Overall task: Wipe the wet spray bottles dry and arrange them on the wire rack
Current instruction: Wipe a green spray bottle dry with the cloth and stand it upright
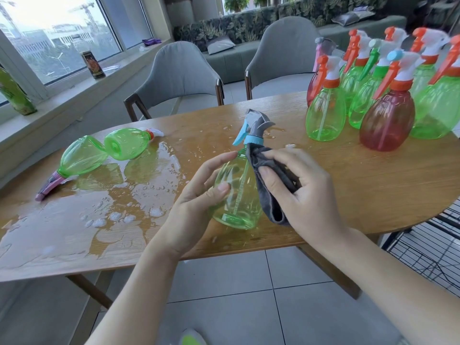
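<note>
Wet wooden table (pixel 348 185), a green bottle being wiped above its near edge.

The left hand (pixel 196 192) curls round the green spray bottle (pixel 236 192); the right hand (pixel 301 188) pinches a grey cloth (pixel 270 185) against its side. Puddles and foam spread left, where two green bottles (pixel 104 150) lie. Upright bottles (pixel 383 95), seemingly empty, cluster far right; a wire rack (pixel 433 245) stands beside the table. Grey chairs (pixel 181 75) behind.

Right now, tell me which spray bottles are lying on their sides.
Two green bottles at the table's left: the pink-trigger bottle and the orange-collared bottle beside it, both lying in the spilled water. The others stand upright or are held.
</note>
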`<move>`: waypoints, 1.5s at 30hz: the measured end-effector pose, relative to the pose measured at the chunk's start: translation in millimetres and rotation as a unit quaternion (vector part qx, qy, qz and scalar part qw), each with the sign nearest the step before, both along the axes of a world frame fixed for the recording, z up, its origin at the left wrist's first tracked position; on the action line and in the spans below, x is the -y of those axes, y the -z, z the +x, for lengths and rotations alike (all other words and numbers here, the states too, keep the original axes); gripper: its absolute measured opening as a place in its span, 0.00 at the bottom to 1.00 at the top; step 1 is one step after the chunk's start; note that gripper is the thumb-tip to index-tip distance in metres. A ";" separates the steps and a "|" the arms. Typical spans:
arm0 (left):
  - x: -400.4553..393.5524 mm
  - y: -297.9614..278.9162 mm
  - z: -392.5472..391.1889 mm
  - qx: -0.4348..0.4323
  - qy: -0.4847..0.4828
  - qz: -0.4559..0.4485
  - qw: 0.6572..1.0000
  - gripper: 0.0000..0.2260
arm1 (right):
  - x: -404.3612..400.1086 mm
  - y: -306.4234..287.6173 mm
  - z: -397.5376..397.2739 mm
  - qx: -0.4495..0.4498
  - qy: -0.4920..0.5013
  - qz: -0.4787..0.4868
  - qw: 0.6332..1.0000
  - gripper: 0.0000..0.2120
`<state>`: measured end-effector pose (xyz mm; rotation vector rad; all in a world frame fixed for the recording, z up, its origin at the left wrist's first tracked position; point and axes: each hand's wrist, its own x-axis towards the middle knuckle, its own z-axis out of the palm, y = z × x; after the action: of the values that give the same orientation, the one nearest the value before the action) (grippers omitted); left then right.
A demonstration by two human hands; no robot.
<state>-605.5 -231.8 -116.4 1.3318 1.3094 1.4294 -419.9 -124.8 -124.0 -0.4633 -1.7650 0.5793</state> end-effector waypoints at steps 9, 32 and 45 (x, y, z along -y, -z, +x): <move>-5.1 1.4 11.6 0.003 -0.067 0.023 0.997 0.23 | 11.3 17.3 3.4 0.048 0.004 0.092 0.995 0.11; -8.1 -1.3 10.8 0.014 -0.087 0.007 0.996 0.18 | 9.0 25.0 8.1 0.149 -0.083 0.250 0.953 0.08; -2.1 0.1 -0.9 0.028 -0.006 0.005 1.000 0.21 | -8.9 2.1 1.8 0.023 -0.025 -0.018 0.999 0.11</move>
<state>-606.4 -229.7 -116.5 1.2837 1.2780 1.4730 -418.1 -115.9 -126.1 -0.4616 -1.8164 0.6415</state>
